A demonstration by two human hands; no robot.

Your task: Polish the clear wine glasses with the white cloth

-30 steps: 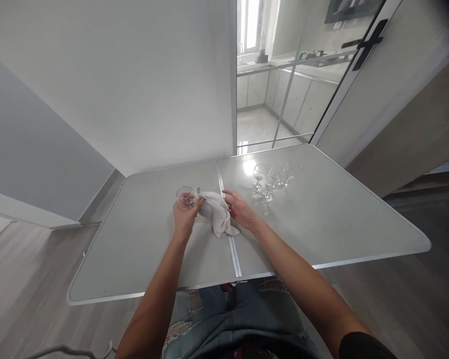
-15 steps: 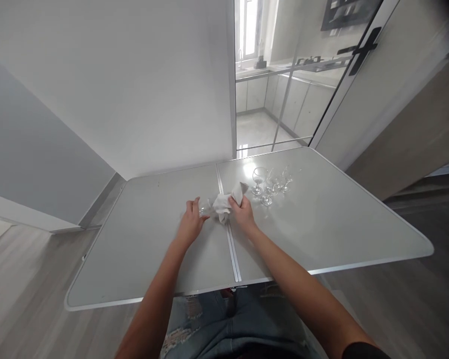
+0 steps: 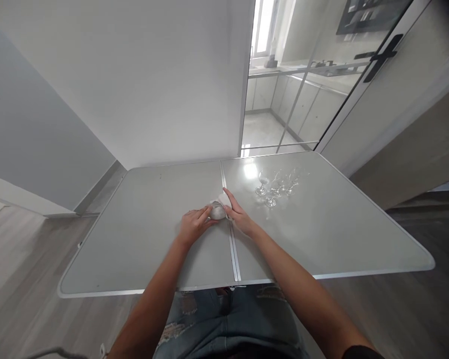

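Observation:
My left hand (image 3: 193, 227) grips a small clear glass (image 3: 216, 213) near the middle of the grey table (image 3: 142, 239). A white cloth (image 3: 223, 201) is bunched against the glass, mostly hidden between my hands. My right hand (image 3: 237, 215) closes over that cloth from the right, pressing it to the glass. Both hands meet just left of the table's centre seam.
Several small stemmed glasses (image 3: 274, 185) stand in a cluster on the right half of the table, beyond my right hand. A white wall rises behind the table. A glass door with a black handle (image 3: 377, 55) opens onto a kitchen at the back right.
The cloth, spread loose beside the glass a second ago, is now bunched up tight against it. My hands have come together and the glass is largely covered.

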